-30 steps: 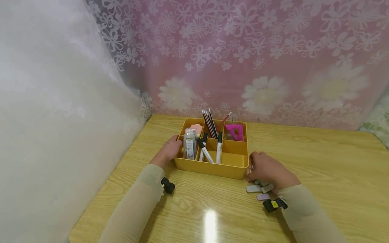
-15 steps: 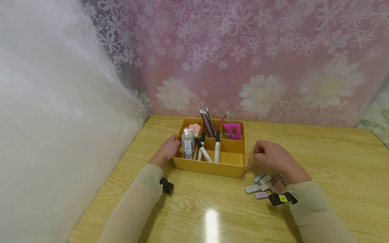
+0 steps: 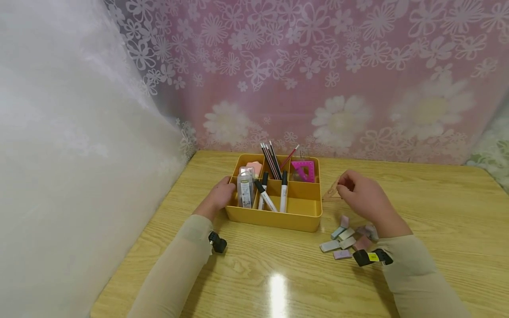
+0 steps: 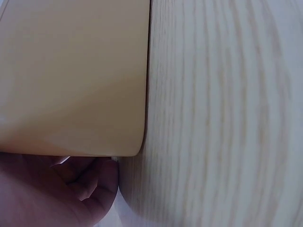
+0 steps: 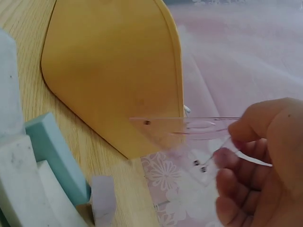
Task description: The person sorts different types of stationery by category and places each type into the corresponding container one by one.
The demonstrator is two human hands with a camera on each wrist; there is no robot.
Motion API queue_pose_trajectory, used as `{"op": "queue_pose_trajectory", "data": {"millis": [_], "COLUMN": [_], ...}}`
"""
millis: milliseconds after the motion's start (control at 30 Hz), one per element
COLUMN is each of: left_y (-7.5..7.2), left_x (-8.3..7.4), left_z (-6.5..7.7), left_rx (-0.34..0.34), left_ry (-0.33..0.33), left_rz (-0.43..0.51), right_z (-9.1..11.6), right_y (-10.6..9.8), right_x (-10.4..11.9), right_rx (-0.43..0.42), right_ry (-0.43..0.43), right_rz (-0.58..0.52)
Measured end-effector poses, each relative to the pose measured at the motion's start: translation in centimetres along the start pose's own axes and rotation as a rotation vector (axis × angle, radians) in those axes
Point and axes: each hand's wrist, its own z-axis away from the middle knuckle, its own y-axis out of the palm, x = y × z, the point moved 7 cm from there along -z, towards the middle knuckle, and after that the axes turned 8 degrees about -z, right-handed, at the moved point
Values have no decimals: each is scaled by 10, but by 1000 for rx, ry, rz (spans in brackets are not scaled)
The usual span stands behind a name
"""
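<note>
My right hand [image 3: 363, 196] pinches a clear, pink-tinted set square [image 3: 331, 192] between thumb and fingers, off the right side of a yellow desk organizer [image 3: 274, 219]. In the right wrist view the set square [image 5: 158, 128] overlaps the organizer's outer wall. My left hand [image 3: 220, 194] holds the organizer's left side; the left wrist view shows its fingers [image 4: 106, 177] curled against the wall. Inside the organizer stand black-capped markers [image 3: 284, 194], a clear plastic case [image 3: 246, 192], pencils [image 3: 272, 161] and a magenta set square [image 3: 306, 171]. The front right compartment [image 3: 304, 206] shows its bare floor.
Several small pastel blocks that look like erasers [image 3: 347, 242] lie loose on the wooden table [image 3: 238, 274], below my right hand. A pink flowered cloth [image 3: 278, 110] hangs behind the table. White sheeting [image 3: 79, 154] covers the left side.
My right hand has moved up and slightly right, lifting the set square from near the blocks to beside the organizer's right wall. My left hand keeps its place on the organizer.
</note>
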Motion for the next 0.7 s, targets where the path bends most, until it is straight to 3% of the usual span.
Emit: {"op": "queue_pose_trajectory", "data": {"millis": [167, 400, 533, 700], "left_y": [-2, 0, 1, 1], "left_x": [0, 0, -2, -1], "left_z": [-1, -4, -6, -7], "left_rx": [-6, -24, -34, -36], "left_ry": [0, 40, 55, 43], "left_rz": [6, -18, -23, -20], "right_z": [-3, -2, -8, -25], "right_y": [-9, -21, -20, -9], "right_x": [3, 7, 11, 17], "right_rx": [-116, -265, -279, -232], "right_ry": [-18, -23, -31, -36], "right_rz": [-21, -142, -181, -198]}}
